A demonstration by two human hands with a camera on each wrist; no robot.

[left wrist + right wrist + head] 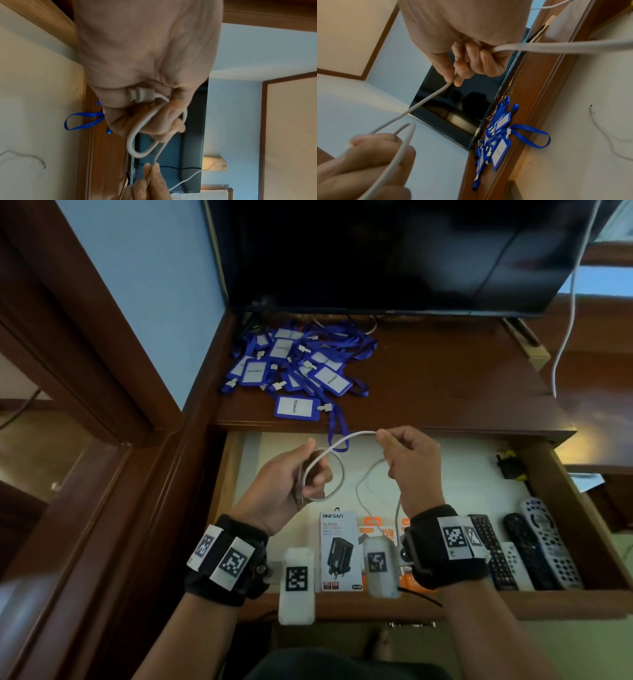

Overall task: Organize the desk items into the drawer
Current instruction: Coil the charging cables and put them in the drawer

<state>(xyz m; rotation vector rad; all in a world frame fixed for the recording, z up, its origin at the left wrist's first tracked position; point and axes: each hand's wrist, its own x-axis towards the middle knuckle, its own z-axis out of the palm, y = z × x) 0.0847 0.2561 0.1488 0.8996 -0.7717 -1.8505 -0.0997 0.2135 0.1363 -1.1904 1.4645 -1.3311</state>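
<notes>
Above the open drawer (561,484) both hands hold a white charging cable (346,438). My left hand (301,470) grips a coiled loop of it, with the plug end (141,94) pressed in the palm and the loop (137,140) around the curled fingers. My right hand (407,453) pinches the cable (436,93) between thumb and forefinger, and the rest runs through its curled fingers and hangs down into the drawer. A pile of blue ID badge holders with lanyards (301,364) lies on the desk top at the back left.
In the drawer's front lie a charger box (337,549), orange boxes (380,529) and several remote controls (527,549); a black plug (510,467) sits at its right wall. A dark TV screen (394,251) stands at the desk's back. Another white cable (572,296) hangs at right.
</notes>
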